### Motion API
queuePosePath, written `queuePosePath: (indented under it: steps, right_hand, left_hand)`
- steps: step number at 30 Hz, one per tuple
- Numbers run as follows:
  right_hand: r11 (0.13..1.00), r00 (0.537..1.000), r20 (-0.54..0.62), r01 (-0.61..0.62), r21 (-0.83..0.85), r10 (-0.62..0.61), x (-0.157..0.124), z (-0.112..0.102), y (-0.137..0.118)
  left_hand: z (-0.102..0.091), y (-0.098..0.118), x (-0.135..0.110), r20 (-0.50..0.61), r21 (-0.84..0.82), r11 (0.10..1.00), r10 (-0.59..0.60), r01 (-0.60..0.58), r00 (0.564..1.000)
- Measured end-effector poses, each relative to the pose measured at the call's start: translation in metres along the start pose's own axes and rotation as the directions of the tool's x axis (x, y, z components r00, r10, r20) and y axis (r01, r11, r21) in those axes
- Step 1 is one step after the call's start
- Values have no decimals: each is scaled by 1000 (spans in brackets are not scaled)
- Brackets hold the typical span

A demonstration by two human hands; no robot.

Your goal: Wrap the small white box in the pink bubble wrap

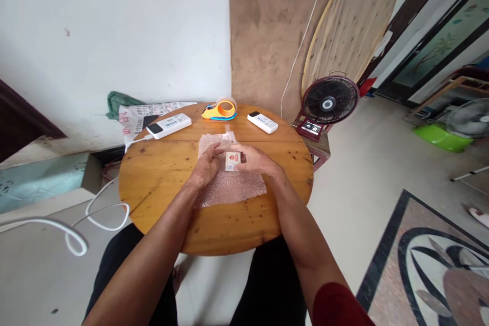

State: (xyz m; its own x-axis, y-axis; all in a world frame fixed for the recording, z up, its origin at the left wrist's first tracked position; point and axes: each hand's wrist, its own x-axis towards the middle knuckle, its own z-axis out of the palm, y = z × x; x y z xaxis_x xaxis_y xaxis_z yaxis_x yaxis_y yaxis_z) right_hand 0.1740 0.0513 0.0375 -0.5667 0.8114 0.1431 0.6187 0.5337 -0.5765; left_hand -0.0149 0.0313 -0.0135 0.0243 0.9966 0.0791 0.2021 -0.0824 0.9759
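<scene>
A small white box (233,161) with a red emblem and blue print is over the middle of a sheet of bubble wrap (233,191) on the round wooden table. My right hand (256,159) grips it from the right, thumb at the front and fingers curving over its far side. To the left of the box is my left hand (208,164), above the wrap, its fingers apart and pointing toward the box. A strip of clear tape (228,128) shows at the wrap's far edge.
Beyond the wrap sits a yellow tape dispenser (220,109). White devices with dark ends stand at the left (170,126) and right (263,122); a white cable (139,140) joins the left one. A dark red fan (327,103) is by the table's right edge.
</scene>
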Motion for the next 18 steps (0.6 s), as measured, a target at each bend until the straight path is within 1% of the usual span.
queuePosePath:
  steps: [2,4,10,18]
  right_hand:
    - [999,997,74,21,-38,-18,1,-1,2]
    - [999,993,111,42,-33,-38,2,0,3]
    - [996,991,105,74,44,-78,3,5,2]
    - [997,987,146,64,49,-71,3,3,-2]
  left_hand:
    - [0,1,0,-12,1,1000,-9,9,1000]
    - [1,3,-1,-19,14,1000,3,-3,1000]
    - [3,4,-1,-3,39,999,23,-23,1000]
    - [3,5,0,-6,149,988,44,-42,999]
